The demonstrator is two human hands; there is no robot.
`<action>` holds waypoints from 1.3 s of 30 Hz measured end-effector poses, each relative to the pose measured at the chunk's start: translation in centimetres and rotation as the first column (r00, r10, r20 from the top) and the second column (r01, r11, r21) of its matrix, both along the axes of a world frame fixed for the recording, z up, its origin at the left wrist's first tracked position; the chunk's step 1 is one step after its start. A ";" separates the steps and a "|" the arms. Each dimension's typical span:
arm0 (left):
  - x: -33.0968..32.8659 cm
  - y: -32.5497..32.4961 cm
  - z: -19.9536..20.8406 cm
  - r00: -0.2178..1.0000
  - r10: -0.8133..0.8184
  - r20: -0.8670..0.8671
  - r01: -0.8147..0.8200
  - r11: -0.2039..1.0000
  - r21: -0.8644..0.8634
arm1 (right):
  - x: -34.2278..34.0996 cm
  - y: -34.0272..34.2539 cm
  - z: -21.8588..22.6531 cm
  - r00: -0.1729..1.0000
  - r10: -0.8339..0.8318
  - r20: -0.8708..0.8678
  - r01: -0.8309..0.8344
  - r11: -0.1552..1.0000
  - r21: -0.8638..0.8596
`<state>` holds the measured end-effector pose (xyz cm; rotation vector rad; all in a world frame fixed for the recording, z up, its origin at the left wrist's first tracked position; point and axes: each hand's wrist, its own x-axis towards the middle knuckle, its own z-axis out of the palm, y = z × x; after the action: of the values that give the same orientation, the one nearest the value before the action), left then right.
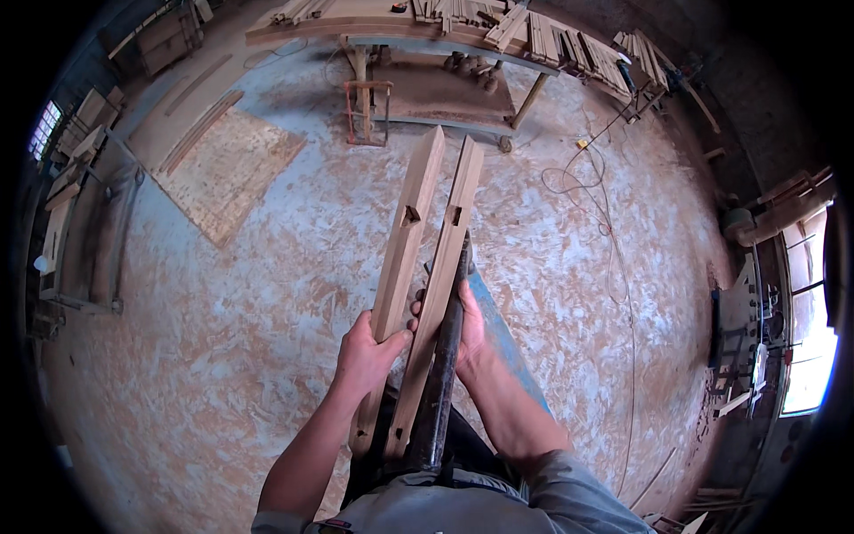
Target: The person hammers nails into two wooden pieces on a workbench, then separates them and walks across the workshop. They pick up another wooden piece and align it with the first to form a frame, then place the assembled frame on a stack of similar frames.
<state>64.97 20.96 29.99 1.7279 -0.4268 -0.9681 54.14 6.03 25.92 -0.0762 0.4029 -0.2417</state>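
My left hand [366, 353] is closed around a long wooden bar [398, 267] with a slanted end and a notch cut into it. Beside it, a second, similar wooden bar [447, 254] is gripped by my right hand [474, 334], whose fingertips show between the two bars. Both bars point away from me, nearly side by side with a narrow gap, and each has a small hole near its lower end. A dark round pipe [442, 374] runs along the right bar, next to my right palm; whether that hand also holds it, I cannot tell.
A blue beam [507, 329] stretches behind my right forearm. Ahead stands a workbench [418, 41] with several wooden strips on top. A worn board [227, 169] lies on the floor at left, a cable [614, 240] at right. Machinery [743, 329] stands by the window.
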 end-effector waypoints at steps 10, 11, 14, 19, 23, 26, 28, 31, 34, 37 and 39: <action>1.7 -5.9 -1.8 0.992 0.055 -0.116 -0.050 0.997 0.051 | 2.7 -3.8 -4.2 0.995 -0.011 -0.101 0.022 0.994 0.106; 1.9 -6.3 -1.9 0.994 0.053 -0.096 -0.047 0.997 0.067 | 3.0 -4.2 -4.1 0.994 -0.018 -0.108 0.029 0.995 0.101; 2.1 -7.2 -4.4 0.998 0.050 -0.033 -0.050 0.999 -0.005 | 4.0 -4.6 -3.2 0.978 -0.078 -0.193 0.092 0.994 0.062; 2.2 -8.7 -4.9 0.996 -0.011 -0.091 0.013 0.999 0.030 | 3.2 -6.1 -4.8 0.977 -0.088 -0.196 0.105 0.991 0.078; 2.9 -9.2 -6.0 0.922 -0.017 -0.386 -0.002 0.999 -0.049 | 3.5 -6.8 -4.2 0.975 -0.064 -0.213 0.087 0.991 0.098; 3.1 -9.5 -5.3 0.883 -0.064 -0.466 0.014 0.994 -0.109 | 3.6 -7.0 -3.6 0.980 -0.035 -0.196 0.052 0.995 0.081; 2.6 -9.8 -5.6 0.899 -0.052 -0.435 -0.014 0.989 -0.148 | 3.1 -7.5 -4.4 0.962 -0.008 -0.271 0.031 0.996 0.081; 3.0 -9.6 -6.3 0.913 -0.056 -0.405 -0.018 0.984 -0.177 | 2.4 -9.5 -6.0 0.941 0.067 -0.330 -0.051 0.997 0.057; 4.3 -8.4 -6.1 0.929 0.036 -0.369 -0.073 0.994 -0.087 | 1.6 -13.0 -6.9 0.906 0.183 -0.383 -0.168 0.983 0.071; 5.9 -7.1 -5.6 0.921 0.065 -0.383 -0.105 0.991 -0.084 | -1.5 -17.8 -11.4 0.748 0.282 -0.601 -0.359 0.933 -0.010; 6.9 -5.8 -6.3 0.898 0.082 -0.433 -0.130 0.988 -0.084 | -3.7 -19.5 -13.6 0.610 0.290 -0.738 -0.520 0.849 -0.097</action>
<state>71.86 15.14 23.65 1.3709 -0.0938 -1.1848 50.44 -13.52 12.29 -0.5832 1.1058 0.2151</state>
